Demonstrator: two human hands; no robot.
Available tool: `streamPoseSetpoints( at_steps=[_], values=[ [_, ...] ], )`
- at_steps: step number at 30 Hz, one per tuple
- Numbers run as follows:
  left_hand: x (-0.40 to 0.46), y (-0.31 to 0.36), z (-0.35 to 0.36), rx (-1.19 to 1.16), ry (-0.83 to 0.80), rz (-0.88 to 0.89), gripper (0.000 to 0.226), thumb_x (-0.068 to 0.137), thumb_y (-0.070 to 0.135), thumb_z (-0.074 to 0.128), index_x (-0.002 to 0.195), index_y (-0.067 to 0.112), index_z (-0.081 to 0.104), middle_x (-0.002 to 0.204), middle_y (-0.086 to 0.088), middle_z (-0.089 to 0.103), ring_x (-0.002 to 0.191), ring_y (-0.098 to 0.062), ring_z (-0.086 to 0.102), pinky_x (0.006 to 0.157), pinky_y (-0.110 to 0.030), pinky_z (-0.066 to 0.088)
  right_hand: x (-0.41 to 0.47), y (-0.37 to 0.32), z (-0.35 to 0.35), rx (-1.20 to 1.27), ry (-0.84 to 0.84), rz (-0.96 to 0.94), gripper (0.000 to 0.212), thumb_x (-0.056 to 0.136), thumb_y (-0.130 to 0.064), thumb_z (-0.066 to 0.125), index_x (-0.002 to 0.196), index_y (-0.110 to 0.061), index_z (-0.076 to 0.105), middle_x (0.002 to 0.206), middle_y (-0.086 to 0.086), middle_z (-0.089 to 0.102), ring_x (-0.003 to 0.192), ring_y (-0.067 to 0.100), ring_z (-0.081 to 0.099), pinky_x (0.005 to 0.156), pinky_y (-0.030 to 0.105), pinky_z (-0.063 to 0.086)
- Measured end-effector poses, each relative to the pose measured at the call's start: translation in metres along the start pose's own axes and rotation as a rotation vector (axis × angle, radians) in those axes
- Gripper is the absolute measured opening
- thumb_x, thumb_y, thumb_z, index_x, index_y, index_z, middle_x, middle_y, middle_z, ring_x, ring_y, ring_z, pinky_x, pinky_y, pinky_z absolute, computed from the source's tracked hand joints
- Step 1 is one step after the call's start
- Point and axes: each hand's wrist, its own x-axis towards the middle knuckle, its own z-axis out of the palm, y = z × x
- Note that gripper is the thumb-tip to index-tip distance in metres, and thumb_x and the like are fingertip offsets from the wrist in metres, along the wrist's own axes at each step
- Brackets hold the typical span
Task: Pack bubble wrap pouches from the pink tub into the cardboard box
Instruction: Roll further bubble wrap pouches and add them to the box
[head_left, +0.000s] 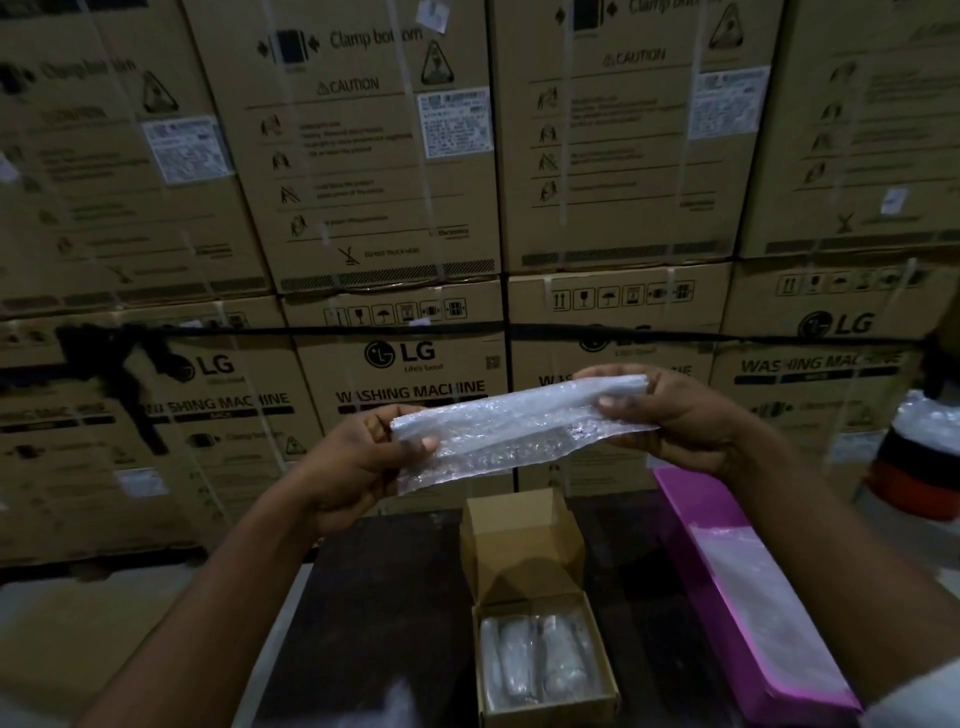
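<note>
**Pouch held up in both hands above the box**

Both hands hold 1 bubble wrap pouch (511, 428) stretched between them, raised over the dark table (384, 613). The left hand (358, 467) pinches its lower left end, thumb on top. The right hand (670, 415) clasps the upper right end, so the pouch tilts up to the right. Below, the open cardboard box (524, 540) already contains wrapped pouches. The pink tub (717, 519) lies just right of the box, with more pouches inside. Stacked cartons (374, 156) fill the background.
</note>
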Motion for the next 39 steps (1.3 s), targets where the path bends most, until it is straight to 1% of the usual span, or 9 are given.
streamPoseSetpoints(
  at_steps=[11,16,19,21,23,27,31,35,39],
  values=[
    [0.003,0.004,0.001,-0.196,0.030,-0.039,0.019,0.076,-0.009,0.056,0.090,0.002,0.062,0.107,-0.023,0.069,0.088,-0.033,0.071,0.059,-0.025,0.059,-0.006,-0.015,-0.010,-0.154,-0.150,-0.048,0.042,0.050,-0.024,0.092,0.086,-0.008,0.076,0.126,0.014,0.063,0.117,0.029,0.060,0.083,0.031,0.057],
    [0.001,0.005,-0.002,-0.221,-0.010,0.015,0.032,0.085,-0.002,0.039,0.078,-0.001,0.070,0.116,-0.024,0.066,0.106,-0.034,0.066,0.073,-0.027,0.060,-0.011,-0.017,-0.010,-0.201,-0.285,-0.042,0.050,0.055,-0.043,0.081,0.089,-0.007,0.076,0.133,0.011,0.058,0.122,0.027,0.055,0.093,0.035,0.052],
    [0.000,0.006,-0.005,-0.272,-0.089,0.012,0.029,0.079,0.020,0.055,0.082,-0.001,0.074,0.120,-0.024,0.064,0.114,-0.033,0.062,0.086,-0.030,0.056,-0.014,-0.019,-0.005,-0.257,-0.252,-0.017,0.050,0.062,-0.050,0.077,0.089,-0.008,0.076,0.129,0.007,0.062,0.122,0.024,0.056,0.091,0.033,0.051],
    [0.002,0.003,-0.005,-0.113,-0.014,0.036,0.026,0.070,0.020,0.079,0.090,0.004,0.072,0.117,-0.019,0.067,0.103,-0.025,0.068,0.078,-0.026,0.059,-0.012,-0.016,-0.002,-0.460,-0.117,-0.009,0.039,0.065,-0.042,0.081,0.086,-0.010,0.074,0.116,0.000,0.068,0.114,0.021,0.060,0.081,0.028,0.054],
    [0.005,0.001,-0.004,0.026,0.087,0.067,0.037,0.069,0.002,0.074,0.104,0.006,0.065,0.112,-0.016,0.069,0.095,-0.022,0.070,0.073,-0.024,0.058,-0.009,-0.013,0.002,-0.627,-0.013,-0.022,0.018,0.073,-0.011,0.074,0.091,-0.010,0.069,0.112,0.002,0.067,0.111,0.022,0.061,0.081,0.030,0.055],
    [0.002,0.002,-0.002,0.137,0.113,0.113,0.045,0.075,-0.008,0.068,0.116,0.008,0.060,0.109,-0.010,0.072,0.100,-0.023,0.069,0.075,-0.026,0.058,-0.011,-0.017,0.002,-0.619,-0.053,0.033,0.058,0.075,0.006,0.070,0.124,-0.021,0.055,0.119,0.007,0.064,0.107,0.020,0.065,0.090,0.039,0.055],
    [-0.001,0.007,0.007,0.365,0.115,0.219,0.037,0.074,-0.005,0.072,0.107,0.010,0.063,0.108,-0.002,0.072,0.100,-0.018,0.069,0.080,-0.029,0.058,-0.008,-0.029,0.015,-0.807,-0.155,0.087,0.074,0.068,-0.029,0.079,0.133,-0.031,0.045,0.124,-0.003,0.063,0.115,0.009,0.060,0.100,0.034,0.048],
    [-0.002,0.014,0.030,0.414,0.042,0.307,0.033,0.074,-0.004,0.072,0.104,0.010,0.064,0.108,-0.003,0.072,0.097,-0.017,0.069,0.081,-0.032,0.059,0.008,-0.027,0.059,-1.048,-0.211,0.082,0.058,0.081,-0.033,0.073,0.132,-0.029,0.046,0.124,-0.010,0.057,0.111,0.005,0.056,0.094,0.026,0.047],
    [-0.001,0.019,0.030,0.401,0.066,0.361,0.033,0.075,-0.007,0.069,0.104,0.008,0.063,0.105,-0.002,0.072,0.097,-0.016,0.070,0.078,-0.027,0.058,0.015,-0.018,0.072,-1.158,-0.196,0.000,0.021,0.084,-0.028,0.069,0.103,-0.028,0.060,0.099,-0.006,0.063,0.090,0.009,0.060,0.080,0.028,0.048]
  ],
)
